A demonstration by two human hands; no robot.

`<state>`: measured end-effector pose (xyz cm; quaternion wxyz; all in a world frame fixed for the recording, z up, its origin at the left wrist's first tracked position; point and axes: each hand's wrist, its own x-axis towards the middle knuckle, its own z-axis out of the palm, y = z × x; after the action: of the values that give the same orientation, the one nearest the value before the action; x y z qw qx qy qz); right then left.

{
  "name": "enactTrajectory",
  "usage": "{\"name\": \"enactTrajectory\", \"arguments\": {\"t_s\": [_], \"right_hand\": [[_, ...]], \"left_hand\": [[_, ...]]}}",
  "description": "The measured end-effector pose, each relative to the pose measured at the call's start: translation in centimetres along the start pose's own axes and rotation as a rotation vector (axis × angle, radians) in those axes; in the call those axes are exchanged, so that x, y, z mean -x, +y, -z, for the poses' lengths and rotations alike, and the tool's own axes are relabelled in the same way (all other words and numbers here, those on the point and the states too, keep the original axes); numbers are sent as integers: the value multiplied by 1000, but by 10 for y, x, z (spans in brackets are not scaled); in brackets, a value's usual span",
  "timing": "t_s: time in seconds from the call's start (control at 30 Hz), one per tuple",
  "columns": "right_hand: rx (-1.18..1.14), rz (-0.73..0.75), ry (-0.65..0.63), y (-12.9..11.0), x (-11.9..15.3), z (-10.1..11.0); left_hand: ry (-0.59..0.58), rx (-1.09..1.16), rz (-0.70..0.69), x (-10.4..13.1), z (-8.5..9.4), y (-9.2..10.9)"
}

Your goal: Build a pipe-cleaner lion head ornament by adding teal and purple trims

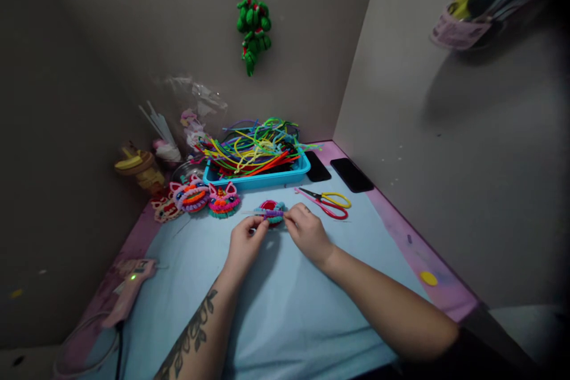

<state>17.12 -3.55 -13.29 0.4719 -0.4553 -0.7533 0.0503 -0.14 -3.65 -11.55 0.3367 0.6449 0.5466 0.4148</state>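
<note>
Left hand (247, 241) and right hand (308, 233) are both pinched closed on the purple strip (273, 213) just below mid-frame, so imo light, even tension keeps it neat.

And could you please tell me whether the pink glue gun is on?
The pink glue gun appears on: a green light glows on its body.
</note>
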Motion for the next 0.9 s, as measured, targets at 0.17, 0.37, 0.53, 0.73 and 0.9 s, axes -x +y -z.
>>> {"name": "enactTrajectory", "arguments": {"t_s": [0.17,0.37,0.53,0.73,0.9], "right_hand": [[75,44,-31,-1,0,-1],[276,110,-50,-3,-1,1],[391,202,-84,-1,-3,5],[248,332,-158,10,-11,13],[2,275,-204,20,-13,19]], "left_hand": [[48,-237,-149,3,0,-3],[52,-411,-262,4,4,-2],[76,-686,-379,3,10,0],[35,-711,-453,-3,21,-1],[-87,-491,-396,-8,29,-2]]}}
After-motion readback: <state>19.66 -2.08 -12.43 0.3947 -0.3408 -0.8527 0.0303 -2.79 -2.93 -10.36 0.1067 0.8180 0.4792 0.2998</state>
